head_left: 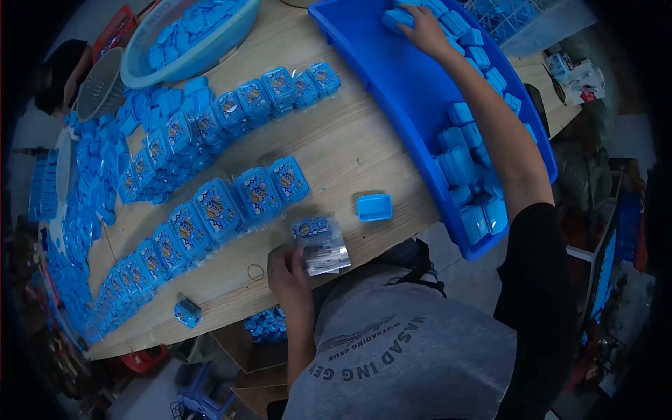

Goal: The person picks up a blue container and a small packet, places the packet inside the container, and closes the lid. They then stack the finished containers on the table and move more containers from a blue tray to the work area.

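Observation:
My left hand is at the table's front edge, its curled fingers on the side of a small stack of clear plastic bags with a colourful print. My right hand reaches far into a big blue tray, its fingers round a small blue plastic box among several others. Between the hands, an open blue box lies alone on the wooden table, hollow side up. To the left runs a curved row of blue boxes with printed lids in clear wrap.
A second row of wrapped boxes stands behind, beside a heap of loose blue pieces. A light-blue basin holds more pieces. A rubber band and one wrapped box lie near the front edge.

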The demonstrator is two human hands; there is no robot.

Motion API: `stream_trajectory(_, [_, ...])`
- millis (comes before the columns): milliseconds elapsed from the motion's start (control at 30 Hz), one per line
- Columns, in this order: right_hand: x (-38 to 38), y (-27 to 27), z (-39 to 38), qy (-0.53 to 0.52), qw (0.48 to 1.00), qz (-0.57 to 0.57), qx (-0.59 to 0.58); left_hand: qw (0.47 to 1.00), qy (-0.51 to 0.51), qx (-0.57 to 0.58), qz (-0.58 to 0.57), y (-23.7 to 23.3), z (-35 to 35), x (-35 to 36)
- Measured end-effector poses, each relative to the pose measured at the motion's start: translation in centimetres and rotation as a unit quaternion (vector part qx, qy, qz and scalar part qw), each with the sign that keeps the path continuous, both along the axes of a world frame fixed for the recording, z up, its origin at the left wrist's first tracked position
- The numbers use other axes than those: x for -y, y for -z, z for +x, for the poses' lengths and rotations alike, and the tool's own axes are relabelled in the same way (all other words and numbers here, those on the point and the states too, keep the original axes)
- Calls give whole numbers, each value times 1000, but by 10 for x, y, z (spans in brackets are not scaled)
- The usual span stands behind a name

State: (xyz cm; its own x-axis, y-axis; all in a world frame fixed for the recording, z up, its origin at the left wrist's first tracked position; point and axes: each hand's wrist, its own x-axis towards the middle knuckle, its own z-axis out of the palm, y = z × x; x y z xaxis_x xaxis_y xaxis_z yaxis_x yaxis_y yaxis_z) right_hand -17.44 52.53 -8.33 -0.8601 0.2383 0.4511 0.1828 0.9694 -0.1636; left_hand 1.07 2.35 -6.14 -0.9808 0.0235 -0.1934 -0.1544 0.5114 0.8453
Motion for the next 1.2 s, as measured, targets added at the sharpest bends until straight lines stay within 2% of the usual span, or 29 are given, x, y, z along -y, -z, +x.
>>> stream_trajectory(33, [-2, 1, 2, 65, 998, 18, 13, 999, 26, -27, -34, 2, 1, 1])
stream_trajectory(133, [3, 2, -9, 115, 987, 113, -11, 982, 82, -115, -128, 0, 1, 5])
stream_trajectory(167, [5, 0, -17, 130, 990, 56, 18, 973, 92, -152, -144, -6, 1, 1])
stream_trajectory(200, [-2, 6, -26, 122, 991, 55, 27, 963, 105, -189, -162, -11, 0, -2])
stream_trajectory(267, [-22, 23, -42, 115, 991, 53, 47, 972, 82, -149, -159, -12, 0, -4])
stream_trajectory(300, [-5, 3, -34, 116, 988, 59, 85, 977, 79, -125, -155, -13, 1, -5])
stream_trajectory(367, [-9, 0, -34, 8, 981, 163, 103, 954, 119, -199, -188, -14, -5, -4])
stream_trajectory(400, [-16, -7, -13, -28, 979, 145, 144, 942, 146, -232, -194, -14, -6, -6])
stream_trajectory(433, [-16, -21, 10, -63, 973, 123, 186, 950, 144, -214, -175, -21, -6, -11])
stream_trajectory(533, [1, -97, 88, -109, 927, -173, 316, 957, 152, -182, -166, -14, -6, -6])
stream_trajectory(633, [-20, -123, 176, 3, 950, -123, 289, 970, 147, -155, -120, -14, -6, -5])
stream_trajectory(667, [-32, -125, 205, 92, 947, -66, 301, 967, 159, -149, -130, -14, -6, -3])
stream_trajectory(733, [-46, -106, 250, 278, 866, -96, 404, 974, 154, -122, -113, -17, -4, -1])
stream_trajectory(800, [-29, -66, 277, 262, 880, -100, 384, 974, 149, -116, -124, -20, -3, -3])
stream_trajectory(833, [-12, -58, 272, 303, 879, -98, 355, 971, 147, -123, -141, -21, -2, -6])
stream_trajectory(867, [-4, -57, 266, 240, 915, -145, 289, 968, 147, -127, -160, -23, 0, -7])
stream_trajectory(933, [0, -45, 259, 115, 954, -211, 178, 978, 139, -118, -100, -14, 0, -3])
stream_trajectory(1000, [34, -69, 243, 74, 950, -228, 200, 985, 125, -100, -68, -15, 0, -4])
stream_trajectory(1033, [36, -66, 235, 7, 939, -291, 185, 987, 116, -87, -65, -18, 1, -9])
stream_trajectory(1133, [67, -58, 225, -53, 961, -174, 210, 990, 101, -74, -58, -12, 1, -11])
stream_trajectory(1200, [83, -55, 213, -59, 972, -172, 148, 991, 108, -64, -56, -11, 1, -10])
